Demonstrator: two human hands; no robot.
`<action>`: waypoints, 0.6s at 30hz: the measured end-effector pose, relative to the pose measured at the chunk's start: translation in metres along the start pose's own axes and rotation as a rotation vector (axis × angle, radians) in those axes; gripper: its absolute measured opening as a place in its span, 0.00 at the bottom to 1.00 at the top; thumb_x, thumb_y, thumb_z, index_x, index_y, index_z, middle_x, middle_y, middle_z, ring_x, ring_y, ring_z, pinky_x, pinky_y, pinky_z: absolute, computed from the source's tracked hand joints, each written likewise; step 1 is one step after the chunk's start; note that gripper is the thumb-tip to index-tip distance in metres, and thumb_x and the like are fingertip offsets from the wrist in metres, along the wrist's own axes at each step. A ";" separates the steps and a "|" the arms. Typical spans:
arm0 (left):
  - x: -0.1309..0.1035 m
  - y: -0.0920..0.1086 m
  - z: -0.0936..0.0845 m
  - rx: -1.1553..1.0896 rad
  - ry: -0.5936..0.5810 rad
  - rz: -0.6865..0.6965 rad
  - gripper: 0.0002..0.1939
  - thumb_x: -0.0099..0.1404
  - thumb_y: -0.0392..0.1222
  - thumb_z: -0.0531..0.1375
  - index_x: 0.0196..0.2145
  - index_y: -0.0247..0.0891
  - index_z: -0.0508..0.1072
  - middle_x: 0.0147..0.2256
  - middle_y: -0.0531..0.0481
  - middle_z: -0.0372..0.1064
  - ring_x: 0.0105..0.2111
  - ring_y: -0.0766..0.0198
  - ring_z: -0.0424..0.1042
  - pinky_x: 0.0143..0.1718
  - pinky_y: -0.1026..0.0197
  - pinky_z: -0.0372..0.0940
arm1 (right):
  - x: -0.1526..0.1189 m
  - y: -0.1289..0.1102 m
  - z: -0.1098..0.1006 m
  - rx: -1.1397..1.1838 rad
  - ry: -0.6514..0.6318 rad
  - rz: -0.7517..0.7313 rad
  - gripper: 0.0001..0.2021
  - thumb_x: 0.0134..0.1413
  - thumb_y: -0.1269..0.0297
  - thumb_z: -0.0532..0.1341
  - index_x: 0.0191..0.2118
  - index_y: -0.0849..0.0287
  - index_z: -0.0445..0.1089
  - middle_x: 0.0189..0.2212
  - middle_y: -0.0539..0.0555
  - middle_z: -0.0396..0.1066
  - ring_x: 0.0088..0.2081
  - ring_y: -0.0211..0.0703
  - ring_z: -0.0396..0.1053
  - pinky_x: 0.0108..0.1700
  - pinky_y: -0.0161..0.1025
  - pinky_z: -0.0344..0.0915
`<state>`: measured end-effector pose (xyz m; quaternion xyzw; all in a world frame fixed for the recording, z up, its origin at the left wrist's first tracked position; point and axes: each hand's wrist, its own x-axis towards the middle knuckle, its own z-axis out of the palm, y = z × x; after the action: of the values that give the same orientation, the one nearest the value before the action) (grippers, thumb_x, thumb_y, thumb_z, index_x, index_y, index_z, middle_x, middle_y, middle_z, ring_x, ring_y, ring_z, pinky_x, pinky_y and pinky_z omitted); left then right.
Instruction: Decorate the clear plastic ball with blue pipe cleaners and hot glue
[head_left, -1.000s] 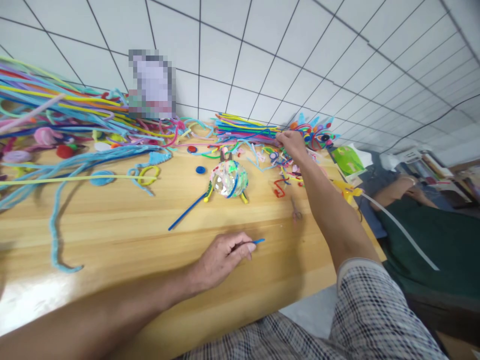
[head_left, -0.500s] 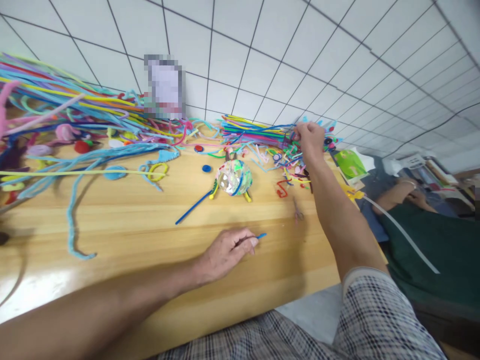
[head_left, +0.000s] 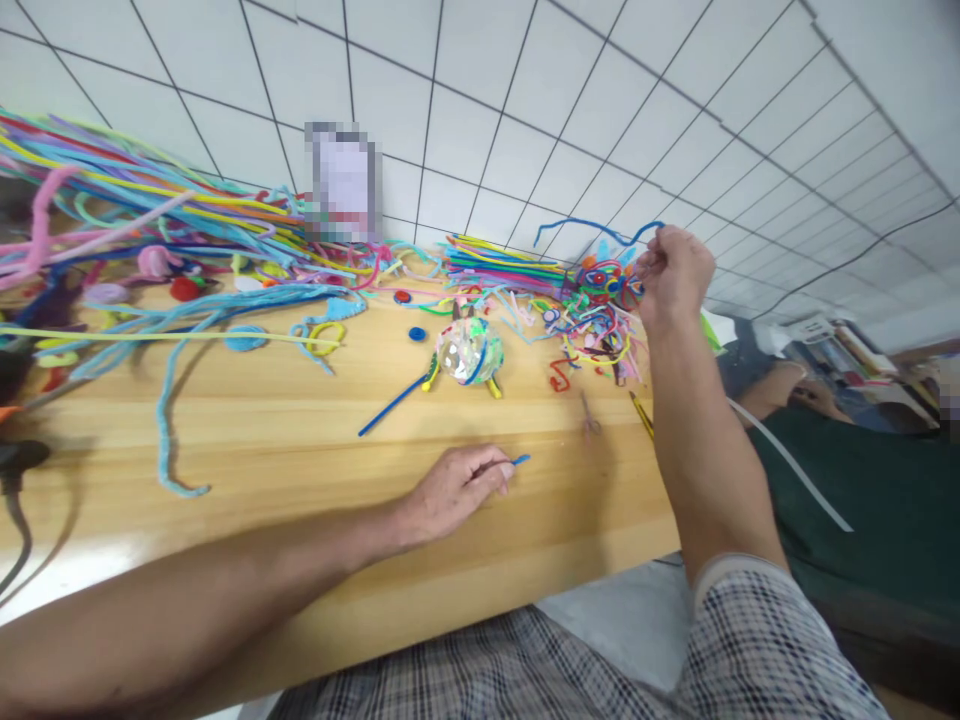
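Observation:
My left hand rests low over the wooden table, its thumb and fingers pinched on a short blue pipe cleaner whose tip sticks out to the right. Raised at the back right, my right hand grips the end of a long, wavy blue pipe cleaner that stretches leftward in the air. Between the hands and the wall sits a shiny turtle-like figure with a blue band and yellow-tipped legs. A straight blue pipe cleaner sticks out from its left side.
Small scissors lie right of the figure. A bundle of coloured pipe cleaners and a heap of scraps line the tiled wall. More pipe cleaners fill the left. A person in dark green is at the right.
My right hand has lifted from the bundle and moved right, drawing out a long blue pipe cleaner. My left hand keeps its pinch in nearly the same place.

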<state>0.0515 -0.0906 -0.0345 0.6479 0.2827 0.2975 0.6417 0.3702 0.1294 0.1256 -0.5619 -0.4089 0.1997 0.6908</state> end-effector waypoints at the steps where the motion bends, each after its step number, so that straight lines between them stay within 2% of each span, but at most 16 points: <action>1: 0.000 0.000 0.000 0.003 -0.001 0.001 0.18 0.79 0.52 0.57 0.35 0.39 0.74 0.27 0.56 0.64 0.28 0.66 0.62 0.32 0.64 0.56 | -0.003 -0.005 -0.002 0.029 0.010 -0.007 0.14 0.73 0.76 0.58 0.34 0.54 0.68 0.25 0.41 0.66 0.23 0.30 0.62 0.25 0.32 0.56; 7: 0.002 -0.001 0.000 0.023 -0.012 0.003 0.18 0.78 0.52 0.57 0.35 0.38 0.75 0.27 0.55 0.66 0.29 0.66 0.64 0.33 0.63 0.57 | -0.016 -0.025 -0.016 0.128 0.062 -0.016 0.13 0.71 0.74 0.61 0.32 0.54 0.67 0.25 0.43 0.69 0.23 0.30 0.64 0.21 0.27 0.57; 10: 0.002 -0.001 0.000 0.033 -0.012 -0.002 0.18 0.78 0.52 0.57 0.35 0.38 0.76 0.28 0.54 0.69 0.29 0.65 0.65 0.34 0.63 0.58 | -0.021 -0.025 -0.019 0.113 0.061 -0.035 0.14 0.70 0.77 0.58 0.31 0.55 0.67 0.24 0.43 0.68 0.22 0.30 0.63 0.21 0.27 0.57; 12: 0.002 0.000 0.000 0.037 -0.019 -0.005 0.17 0.78 0.50 0.57 0.36 0.37 0.77 0.29 0.53 0.71 0.30 0.66 0.66 0.34 0.63 0.59 | -0.024 -0.018 -0.020 0.047 0.049 -0.027 0.14 0.69 0.78 0.58 0.31 0.55 0.66 0.24 0.43 0.68 0.22 0.31 0.63 0.23 0.27 0.58; 14: 0.003 0.000 0.000 0.033 -0.026 0.000 0.16 0.79 0.48 0.58 0.36 0.37 0.77 0.30 0.52 0.74 0.30 0.66 0.67 0.35 0.63 0.60 | -0.025 -0.007 -0.020 -0.105 0.017 0.042 0.12 0.67 0.77 0.59 0.32 0.54 0.66 0.25 0.43 0.71 0.23 0.31 0.64 0.25 0.29 0.61; 18: 0.003 0.000 0.000 0.009 -0.022 0.042 0.15 0.80 0.45 0.58 0.36 0.38 0.77 0.31 0.52 0.77 0.31 0.67 0.69 0.36 0.64 0.62 | -0.025 0.020 -0.019 -0.396 -0.029 0.184 0.11 0.57 0.80 0.61 0.33 0.54 0.69 0.25 0.45 0.72 0.26 0.38 0.68 0.30 0.35 0.65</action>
<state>0.0535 -0.0879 -0.0348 0.6598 0.2632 0.3027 0.6355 0.3742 0.1047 0.0973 -0.7185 -0.3970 0.1856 0.5400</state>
